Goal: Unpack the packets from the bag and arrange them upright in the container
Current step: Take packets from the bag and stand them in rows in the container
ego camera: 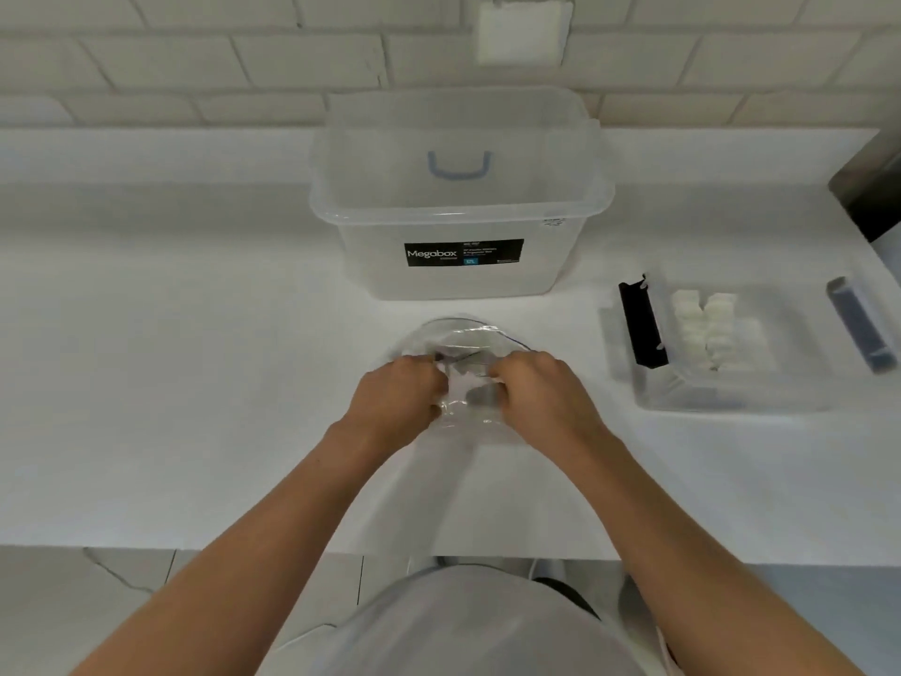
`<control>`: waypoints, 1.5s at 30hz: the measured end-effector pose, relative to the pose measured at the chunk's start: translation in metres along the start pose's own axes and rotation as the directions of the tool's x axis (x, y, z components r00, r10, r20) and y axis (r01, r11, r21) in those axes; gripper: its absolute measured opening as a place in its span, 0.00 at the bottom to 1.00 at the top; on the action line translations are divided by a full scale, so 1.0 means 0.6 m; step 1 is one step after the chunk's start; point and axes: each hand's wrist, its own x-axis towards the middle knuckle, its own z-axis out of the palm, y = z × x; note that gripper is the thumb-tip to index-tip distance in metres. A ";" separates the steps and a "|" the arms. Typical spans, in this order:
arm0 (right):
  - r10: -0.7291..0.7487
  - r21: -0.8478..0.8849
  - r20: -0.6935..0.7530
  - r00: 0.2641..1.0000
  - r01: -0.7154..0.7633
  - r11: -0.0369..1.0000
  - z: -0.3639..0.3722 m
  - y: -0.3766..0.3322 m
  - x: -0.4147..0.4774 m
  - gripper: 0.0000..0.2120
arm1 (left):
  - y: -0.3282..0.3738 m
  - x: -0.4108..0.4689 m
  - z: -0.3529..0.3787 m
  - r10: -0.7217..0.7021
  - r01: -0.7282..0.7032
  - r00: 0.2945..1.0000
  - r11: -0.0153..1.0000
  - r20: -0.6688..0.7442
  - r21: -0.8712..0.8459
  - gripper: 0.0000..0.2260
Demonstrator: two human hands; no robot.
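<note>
1. The left hand had its fingers curled round the near left side of a clear plastic bag, gripping it.
2. The right hand gripped the same bag on its right side, fingers curled in, close to the left hand.
3. The bag rested on the white table between the two hands, its mouth rounded open on the far side; dark and pale shapes showed inside, too blurred to make out.
4. Just beyond the bag stood the clear container, upright, with a black label on its near wall and a blue handle on its far wall.
5. To the right lay a shallow clear tray holding white blocks, with a black piece at its left edge.
6. A tiled wall ran behind the table.
</note>
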 end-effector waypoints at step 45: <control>0.174 0.466 -0.003 0.985 -0.153 0.871 -0.010 -0.019 -0.027 0.18 | -0.058 0.010 -0.062 0.008 0.079 0.996 0.449 0.092 -0.890 0.06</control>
